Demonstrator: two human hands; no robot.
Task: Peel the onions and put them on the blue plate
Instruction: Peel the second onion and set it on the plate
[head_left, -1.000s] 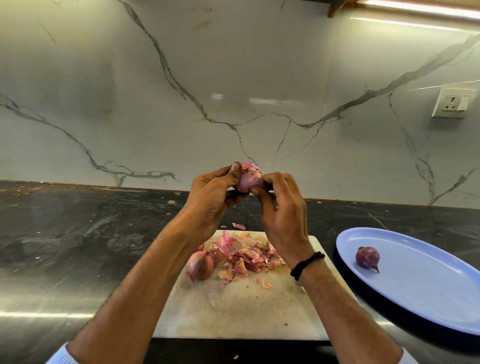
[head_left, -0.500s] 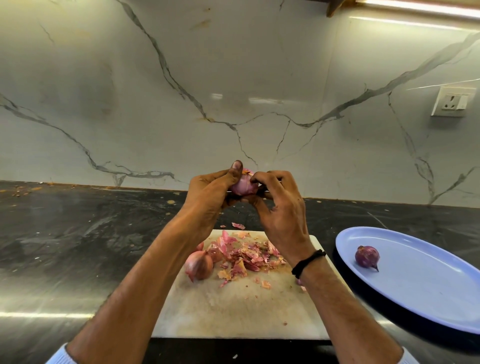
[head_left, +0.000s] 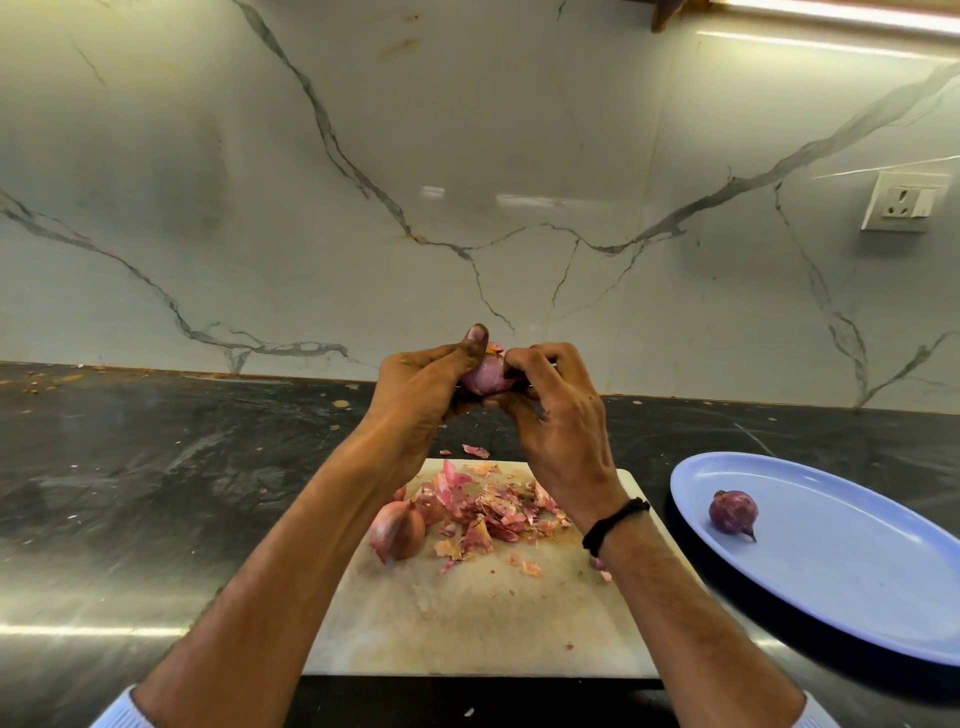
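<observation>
Both hands hold one pink onion (head_left: 485, 375) up above the far edge of the white cutting board (head_left: 467, 618). My left hand (head_left: 415, 387) grips it with the thumb raised over its top. My right hand (head_left: 558, 410) pinches its right side with curled fingers. An unpeeled onion (head_left: 397, 530) lies on the board beside a heap of pink peels (head_left: 493, 506). A peeled purple onion (head_left: 733, 513) sits on the blue plate (head_left: 852, 571) at the right.
The board lies on a dark stone counter (head_left: 156, 493) backed by a white marble wall. A loose peel (head_left: 475, 450) lies on the counter behind the board. A wall socket (head_left: 904, 201) is at the upper right.
The onion has turned in my hands and its loose skin at the top no longer shows. My right fingers have shifted from its lower side to its upper right side.
</observation>
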